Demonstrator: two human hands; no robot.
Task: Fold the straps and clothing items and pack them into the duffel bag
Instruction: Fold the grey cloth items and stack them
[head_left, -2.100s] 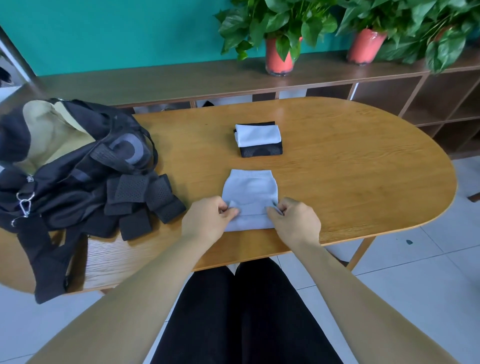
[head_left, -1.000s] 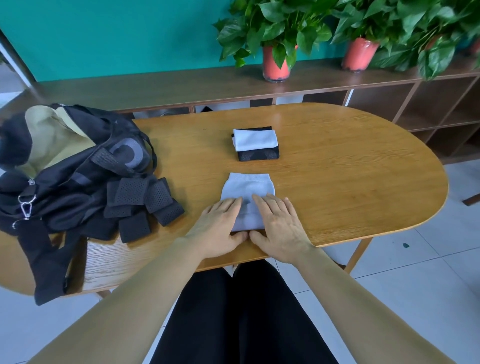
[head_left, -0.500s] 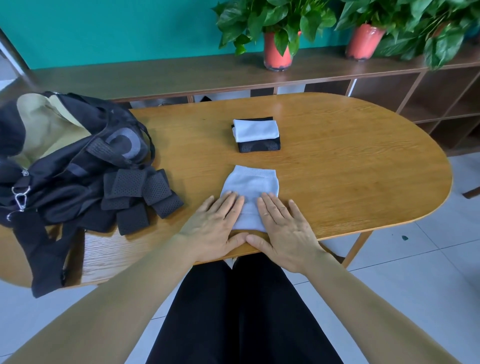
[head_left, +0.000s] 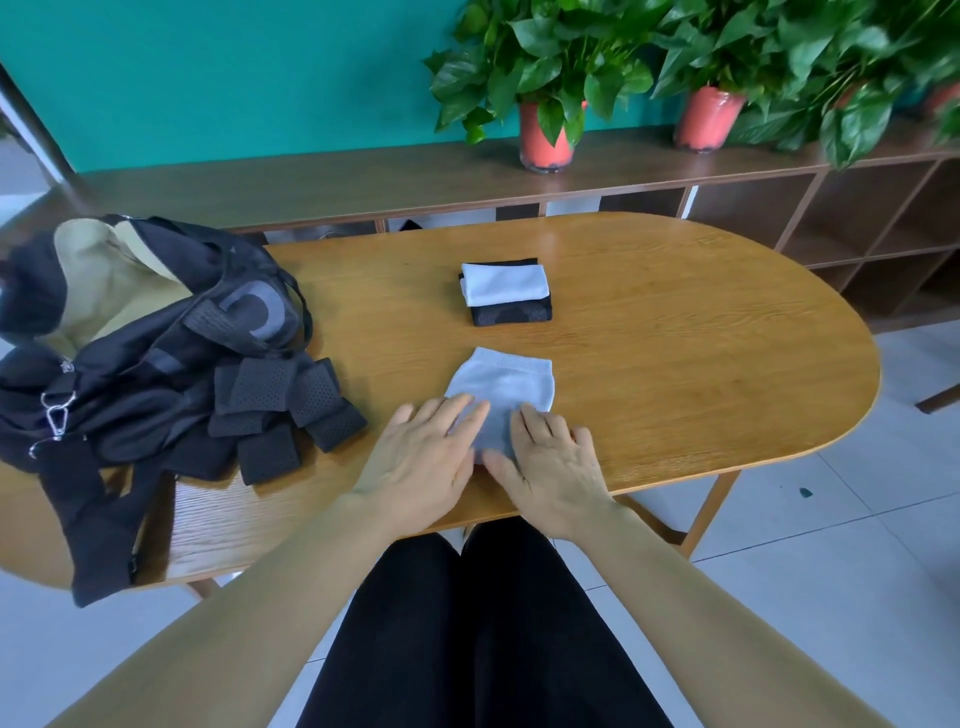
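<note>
Pressing the blue garment (head_left: 504, 382) flat, your left hand (head_left: 415, 467) and right hand (head_left: 550, 467) straight-fingered, you have one folded stack (head_left: 506, 293) done; the straps (head_left: 280, 405) and the duffel bag (head_left: 130, 332) look untouched.

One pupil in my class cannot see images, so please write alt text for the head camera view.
A left hand and right hand press flat on a pale blue garment on a wooden table. Beyond lies a folded pile; an open black duffel bag sits left.

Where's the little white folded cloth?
Head view: the white folded cloth sits atop a black folded piece, centre of the table, just beyond the pale blue garment.
</note>
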